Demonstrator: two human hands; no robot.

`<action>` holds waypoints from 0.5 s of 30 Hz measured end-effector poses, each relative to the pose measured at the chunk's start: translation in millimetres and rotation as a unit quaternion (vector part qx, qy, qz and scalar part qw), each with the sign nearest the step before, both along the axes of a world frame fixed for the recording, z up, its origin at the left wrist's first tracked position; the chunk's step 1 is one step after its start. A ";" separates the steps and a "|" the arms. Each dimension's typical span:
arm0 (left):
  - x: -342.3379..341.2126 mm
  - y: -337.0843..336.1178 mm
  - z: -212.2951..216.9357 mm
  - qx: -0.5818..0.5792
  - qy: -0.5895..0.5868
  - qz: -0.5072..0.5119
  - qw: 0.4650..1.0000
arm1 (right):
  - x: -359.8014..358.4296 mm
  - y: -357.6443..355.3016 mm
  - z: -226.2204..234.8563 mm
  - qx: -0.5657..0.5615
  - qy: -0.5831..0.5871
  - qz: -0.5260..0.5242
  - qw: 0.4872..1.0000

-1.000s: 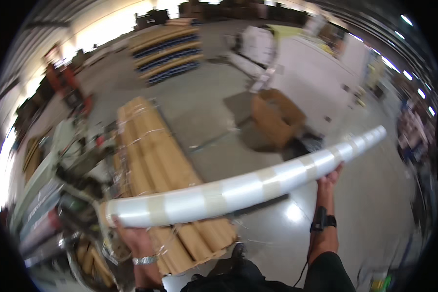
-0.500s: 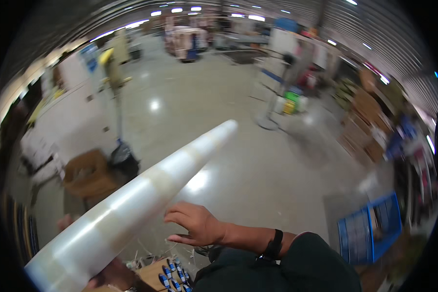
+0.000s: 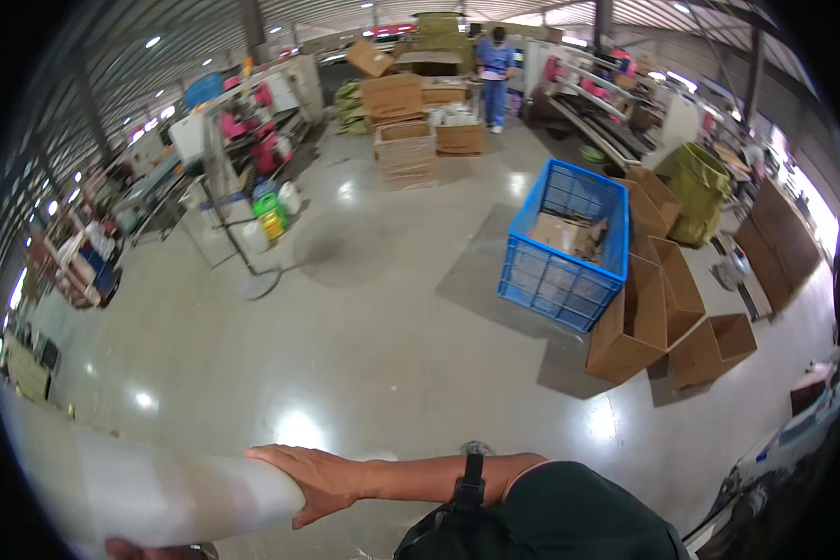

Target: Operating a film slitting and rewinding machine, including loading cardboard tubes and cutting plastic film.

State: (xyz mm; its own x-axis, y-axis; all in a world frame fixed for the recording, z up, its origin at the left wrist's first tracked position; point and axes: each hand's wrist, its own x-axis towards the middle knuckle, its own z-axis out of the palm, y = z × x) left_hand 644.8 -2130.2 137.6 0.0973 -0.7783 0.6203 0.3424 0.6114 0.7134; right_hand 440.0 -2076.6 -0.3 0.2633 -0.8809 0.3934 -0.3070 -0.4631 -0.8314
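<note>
A long, glossy white roll (image 3: 159, 490), which looks like wrapped plastic film with faint beige bands, lies across the lower left. Its far left part runs into the dark rim of the picture. My right hand (image 3: 322, 481) is closed over the roll's right end, with the thumb below and the fingers on top. Beneath the roll, at the lower edge, my left hand (image 3: 149, 553) supports it; only part of that hand shows, the rest being hidden by the roll and cut off by the frame.
A blue plastic crate (image 3: 560, 275) holding cardboard stands ahead right, with open cardboard boxes (image 3: 635, 322) beside it. A stand with a round base (image 3: 259, 283) is at left, near coloured jugs (image 3: 271, 219). Farther off are stacked cartons (image 3: 406, 149) and a person in blue (image 3: 496, 75).
My view has swung right, bringing the crate and boxes ahead. The roll now lies nearly level at lower left, and my right hand, free before, has taken hold of its end.
</note>
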 end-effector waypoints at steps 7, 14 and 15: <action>-314.6 -6.4 -19.1 0.038 -0.139 -0.185 0.972 | -207.6 55.4 -22.2 0.160 -0.166 -0.109 0.967; -410.1 36.4 -221.6 -0.070 -0.576 -0.274 0.767 | -409.0 71.9 -67.7 0.117 -0.492 -0.150 0.849; -403.5 61.2 -211.3 0.099 -0.572 -0.315 0.751 | -443.1 77.6 -83.4 0.112 -0.495 -0.169 0.845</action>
State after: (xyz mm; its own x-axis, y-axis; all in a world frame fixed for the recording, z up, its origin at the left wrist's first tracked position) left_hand 241.3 -2069.0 -73.7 -0.8373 -0.5344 -0.1156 -0.3866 0.4291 0.8163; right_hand -3.1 -1998.9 -83.7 -0.3789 -0.9213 0.0878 0.5072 -0.2861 -0.8129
